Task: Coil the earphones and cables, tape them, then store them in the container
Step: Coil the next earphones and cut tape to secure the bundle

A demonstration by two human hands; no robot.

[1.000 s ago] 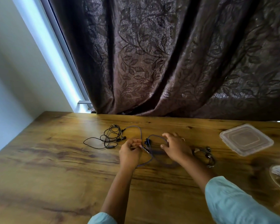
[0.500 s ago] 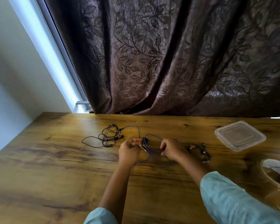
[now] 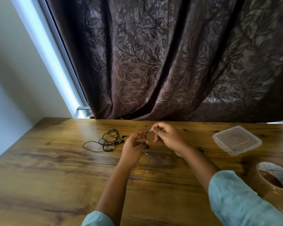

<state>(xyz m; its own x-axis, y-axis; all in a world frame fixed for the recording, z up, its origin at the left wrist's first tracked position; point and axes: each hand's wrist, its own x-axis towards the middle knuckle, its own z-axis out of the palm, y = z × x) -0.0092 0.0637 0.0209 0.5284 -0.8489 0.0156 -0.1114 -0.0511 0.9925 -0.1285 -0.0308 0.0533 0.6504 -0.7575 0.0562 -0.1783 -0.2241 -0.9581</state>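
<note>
Holding a thin bluish cable (image 3: 147, 158) between both hands above the middle of the table (image 3: 55, 168), I see my left hand (image 3: 132, 148) curled shut around part of it, and my right hand (image 3: 166, 137) pinching its upper end between thumb and fingertips, a little higher and nearer the far edge. From the hands the cable hangs down and trails in a blurred loop toward the near edge, between my forearms; a small dark piece sits on it just below the left hand. I cannot tell whether the trailing part touches the table.

Left of the hands, toward the far-left corner, black earphones (image 3: 109, 141) lie in a loose tangle on the wood, apart from my fingers. Just beyond my right wrist a small dark bit of another cable (image 3: 202, 150) peeks out; most of it is hidden by the arm.

Near the far-right corner the clear container (image 3: 236, 139) rests with its lid on, well apart from the hands. At the right edge, closer to me, stands a roll of brown tape (image 3: 275, 177), partly cut off by the frame. Light blue sleeves (image 3: 238, 199) cover both arms near the near edge. A dark leaf-patterned curtain (image 3: 170, 62) hangs behind the far edge.
</note>
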